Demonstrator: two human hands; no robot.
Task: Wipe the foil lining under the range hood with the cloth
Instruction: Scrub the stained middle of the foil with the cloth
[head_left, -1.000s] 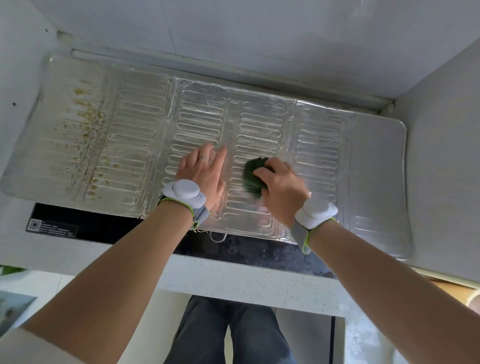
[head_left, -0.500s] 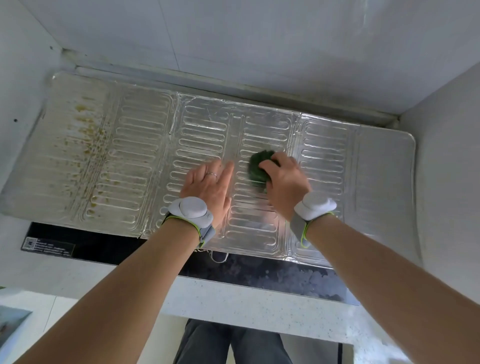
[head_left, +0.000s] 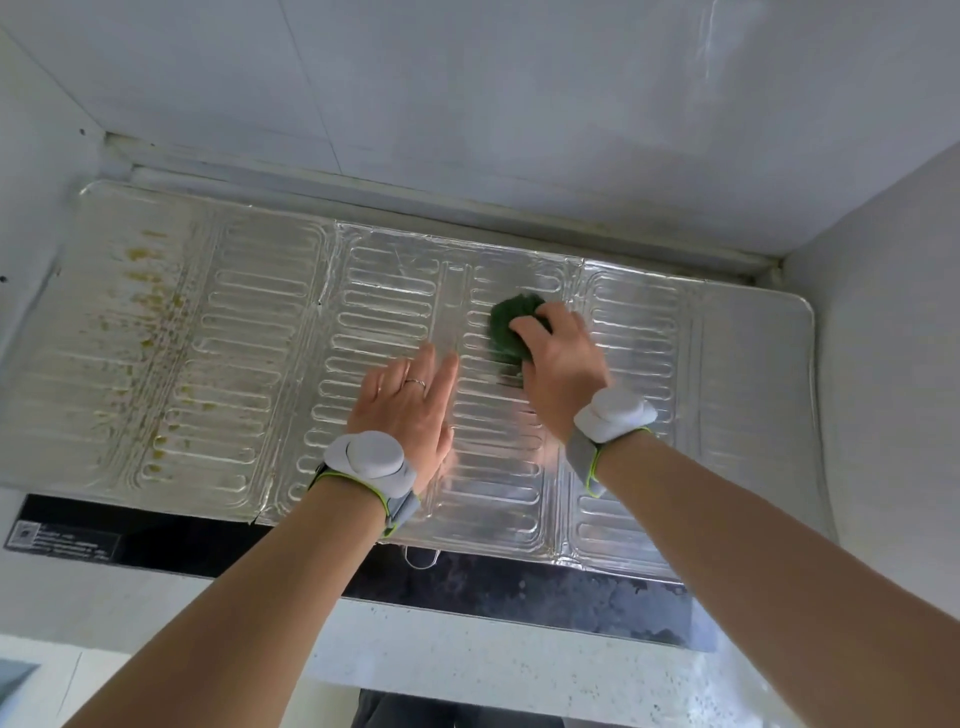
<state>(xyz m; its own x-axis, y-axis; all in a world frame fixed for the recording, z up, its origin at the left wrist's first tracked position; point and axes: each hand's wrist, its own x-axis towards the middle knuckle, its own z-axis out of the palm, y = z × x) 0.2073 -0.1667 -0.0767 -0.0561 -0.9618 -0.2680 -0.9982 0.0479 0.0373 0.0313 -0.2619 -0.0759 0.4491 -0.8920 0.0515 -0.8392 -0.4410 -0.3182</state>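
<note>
A ribbed silver foil lining (head_left: 249, 353) spans the middle of the view, with yellow-brown grease spots (head_left: 150, 312) down its left part. My right hand (head_left: 561, 364) grips a dark green cloth (head_left: 506, 327) and presses it against the foil right of centre. Just left of it, my left hand (head_left: 408, 405) lies flat on the foil, fingers spread, holding nothing. Both wrists wear white bands.
A black glossy panel (head_left: 519, 587) with a small label at its left runs along the foil's near edge, above a pale speckled ledge. Grey-white walls close in on the left, the right and beyond the foil. A small wire loop hangs at the foil's near edge.
My right hand has slid the cloth along the foil toward its far edge. My left hand stays flat beside it. The camera has tilted, so the foil sits lower in view.
</note>
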